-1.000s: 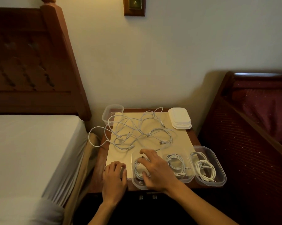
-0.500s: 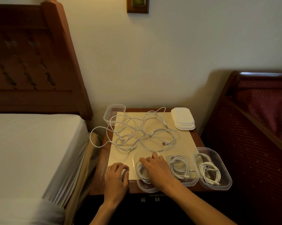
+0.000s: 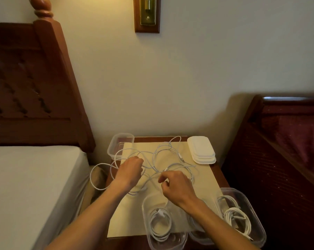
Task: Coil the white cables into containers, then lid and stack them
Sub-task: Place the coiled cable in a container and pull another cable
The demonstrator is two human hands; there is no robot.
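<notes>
The small dark wooden table [image 3: 218, 173] carries a cream paper mat [image 3: 203, 177]; across the mat's middle sprawls the tangle of loose white cables [image 3: 168, 150]; three clear plastic containers holding coiled cables [image 3: 160, 224] line the 6 o'clock edge; the stack of white lids [image 3: 201, 149] sits at 1 o'clock; an empty clear container [image 3: 120, 144] at 11 o'clock; the left hand [image 3: 130, 171] has its grip curled round a strand; the right hand [image 3: 176, 184] pinches another.

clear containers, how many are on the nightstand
4. An empty one at the far left corner; three along the near edge, each holding a coiled cable: left, middle mostly hidden under the right forearm, right. More may be stacked unseen.
</notes>
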